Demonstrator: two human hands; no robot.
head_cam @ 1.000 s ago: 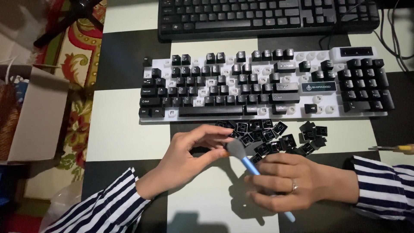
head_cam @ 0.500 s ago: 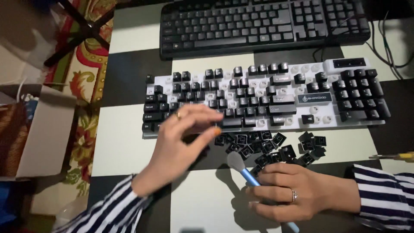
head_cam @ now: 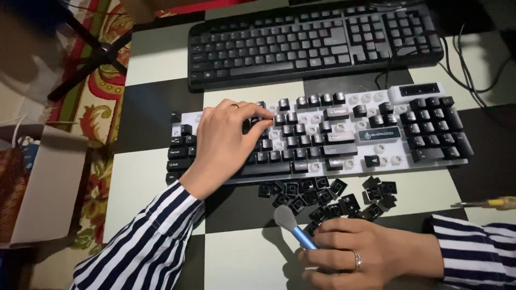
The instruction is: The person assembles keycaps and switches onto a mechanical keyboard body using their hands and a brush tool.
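My left hand (head_cam: 223, 140) reaches over the left part of a white keyboard (head_cam: 352, 162) with black keycaps and several bare sockets. Its fingertips pinch down on a black keycap in the upper rows. My right hand (head_cam: 357, 256) rests on the table at the near edge, closed around a blue-handled brush (head_cam: 294, 228) whose grey bristles point up and left. Between the hands and in front of the keyboard lies a pile of loose black keycaps (head_cam: 328, 196), most of them upside down.
A full black keyboard (head_cam: 317, 40) lies behind the white one on the black-and-white checkered table (head_cam: 145, 177). Cables (head_cam: 473, 59) run at the far right. A yellow-handled screwdriver (head_cam: 492, 203) sits at the right edge. A cardboard box (head_cam: 48, 188) stands on the patterned rug at the left.
My left hand has left the brush and the keycap pile and moved up onto the white keyboard's upper left rows. My right hand and the brush have stayed nearly in place.
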